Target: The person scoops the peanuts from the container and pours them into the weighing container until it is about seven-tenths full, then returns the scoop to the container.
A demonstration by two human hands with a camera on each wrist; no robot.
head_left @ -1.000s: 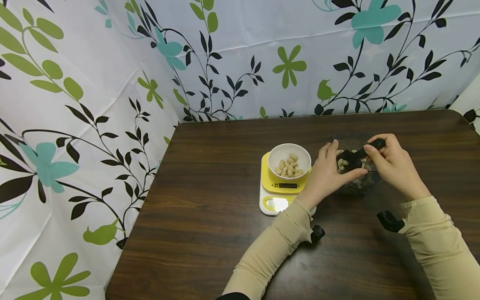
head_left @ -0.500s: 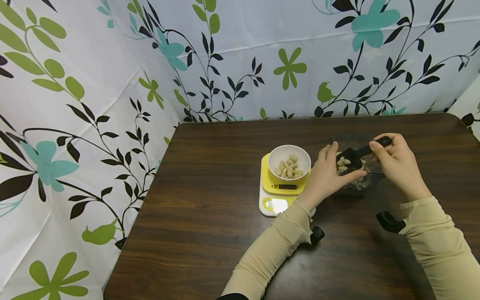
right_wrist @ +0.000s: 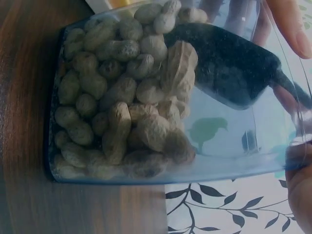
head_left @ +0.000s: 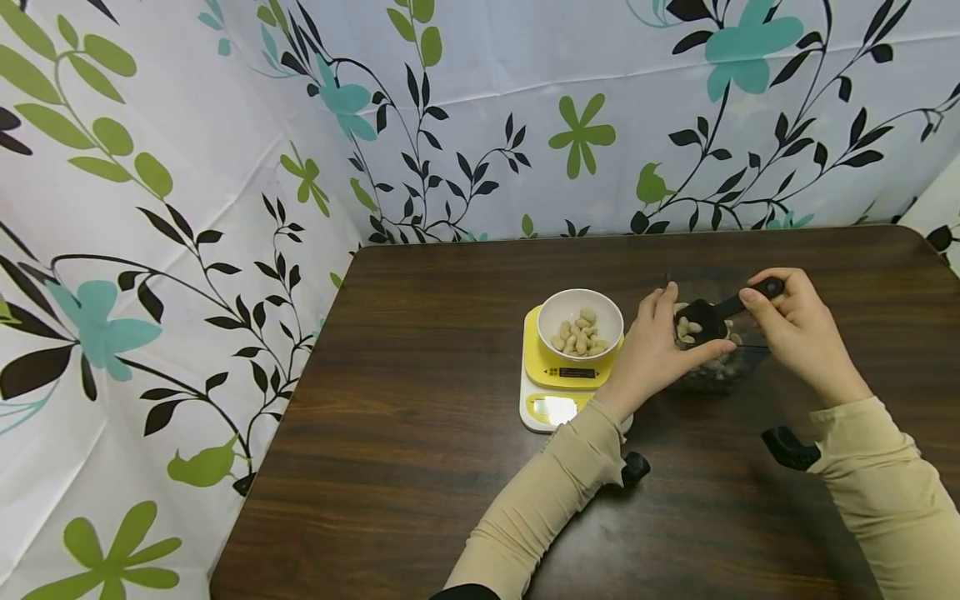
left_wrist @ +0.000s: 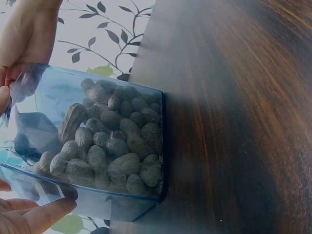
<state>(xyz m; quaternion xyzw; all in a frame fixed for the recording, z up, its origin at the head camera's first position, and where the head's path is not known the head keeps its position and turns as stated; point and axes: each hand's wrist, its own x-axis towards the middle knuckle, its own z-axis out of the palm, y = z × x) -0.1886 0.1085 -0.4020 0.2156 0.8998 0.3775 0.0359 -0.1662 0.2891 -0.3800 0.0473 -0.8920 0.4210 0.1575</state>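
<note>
My right hand (head_left: 802,333) pinches the handle of a black scoop (head_left: 731,306). The scoop's head is inside a clear plastic container (left_wrist: 163,146) and carries a few peanuts. My left hand (head_left: 660,346) holds this container by its left side, thumb toward me and fingers at the far side. In-shell peanuts (right_wrist: 117,92) fill the lower part of the container, seen through its walls in both wrist views. Left of my left hand stands a white bowl (head_left: 551,312) with several peanuts in it, on a yellow and white kitchen scale (head_left: 534,367). The scale's reading cannot be made out.
All of this stands on a dark wooden table (head_left: 420,400), toward its right side. A white curtain (head_left: 465,75) with leaf and flower prints hangs behind the table and along its left. Black wrist mounts (head_left: 787,447) stick out below both sleeves.
My right hand has shifted slightly right with the scoop, whose head turned to show peanuts and then tilted a little. My left hand, the container, bowl and scale have stayed put.
</note>
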